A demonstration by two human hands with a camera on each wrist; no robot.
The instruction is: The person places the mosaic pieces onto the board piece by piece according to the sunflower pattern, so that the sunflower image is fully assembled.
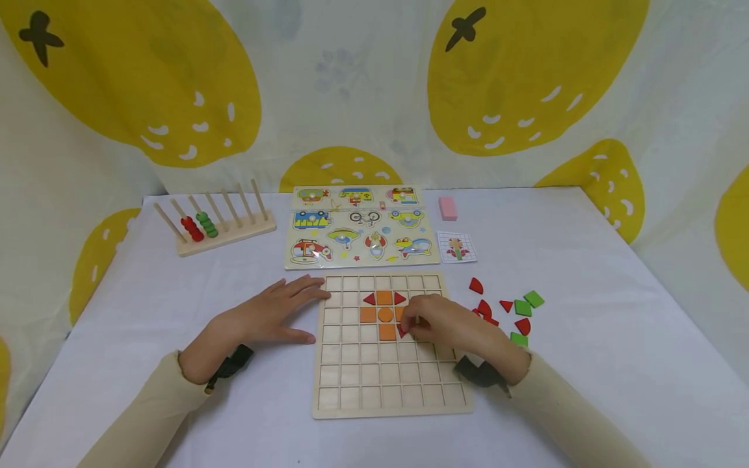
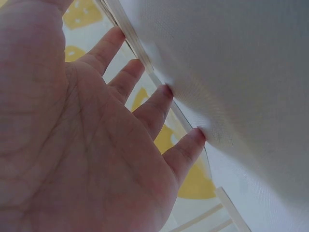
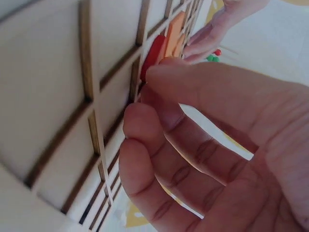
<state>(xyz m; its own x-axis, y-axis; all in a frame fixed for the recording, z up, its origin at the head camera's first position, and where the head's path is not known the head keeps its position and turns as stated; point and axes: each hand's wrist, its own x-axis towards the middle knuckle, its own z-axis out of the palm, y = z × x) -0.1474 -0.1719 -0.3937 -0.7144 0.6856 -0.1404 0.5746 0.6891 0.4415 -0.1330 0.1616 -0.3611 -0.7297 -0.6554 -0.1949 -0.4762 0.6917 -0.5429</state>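
A wooden grid board (image 1: 361, 377) lies in the middle with orange squares (image 1: 383, 298), an orange circle (image 1: 385, 314) and two red triangles (image 1: 370, 298) set in its upper cells. My right hand (image 1: 447, 322) is over the board's right part, thumb and fingertips pinching a red triangle tile (image 3: 152, 57) at the cell beside the lowest orange square. The other fingers curl close over the grid. My left hand (image 1: 266, 315) lies with fingers spread, palm down, at the board's left edge; in the left wrist view its fingertips (image 2: 195, 135) rest on the white cloth and the edge.
Loose red quarter-circles (image 1: 476, 285), a red triangle (image 1: 506, 305) and green squares (image 1: 523, 307) lie right of the board. Behind it are a vehicle puzzle (image 1: 357, 260), a pattern card (image 1: 468, 238) and a pink block (image 1: 448, 208). A peg rack (image 1: 228, 240) with beads stands back left.
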